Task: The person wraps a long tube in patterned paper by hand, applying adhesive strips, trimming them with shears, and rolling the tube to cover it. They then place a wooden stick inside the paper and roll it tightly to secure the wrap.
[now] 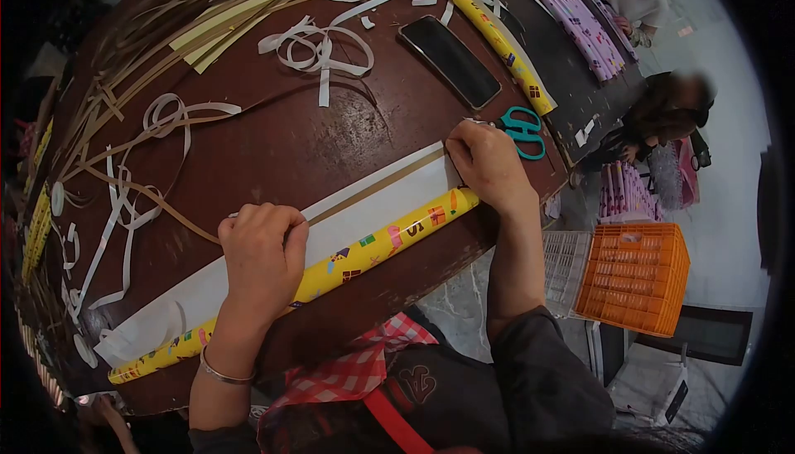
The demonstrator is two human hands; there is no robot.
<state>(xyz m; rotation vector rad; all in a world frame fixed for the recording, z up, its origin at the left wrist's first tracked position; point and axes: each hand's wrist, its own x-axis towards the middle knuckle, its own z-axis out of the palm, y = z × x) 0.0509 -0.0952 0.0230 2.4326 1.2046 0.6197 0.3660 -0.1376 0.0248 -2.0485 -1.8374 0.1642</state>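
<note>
A yellow printed sheet, mostly rolled into a tube [368, 243], lies along the table's near edge. Its white underside [364, 210] is exposed as a long flap on the far side. A narrow brown strip [377, 185] runs straight near the flap's far edge. My left hand [263, 251] is closed on the strip, and the strip's tail curves away to the left past it. At the flap's right end, my right hand [490, 164] pinches the strip, fingers bent down. Teal-handled scissors [522, 132] lie just beyond my right hand, their blades partly hidden by it.
On the brown table [224, 164] lie a phone [450, 60], curled white strips [323, 52] and a heap of brown strips [132, 65]. Another yellow roll [497, 36] and purple rolls [571, 19] sit behind. An orange crate [633, 276] stands right; two people are beyond.
</note>
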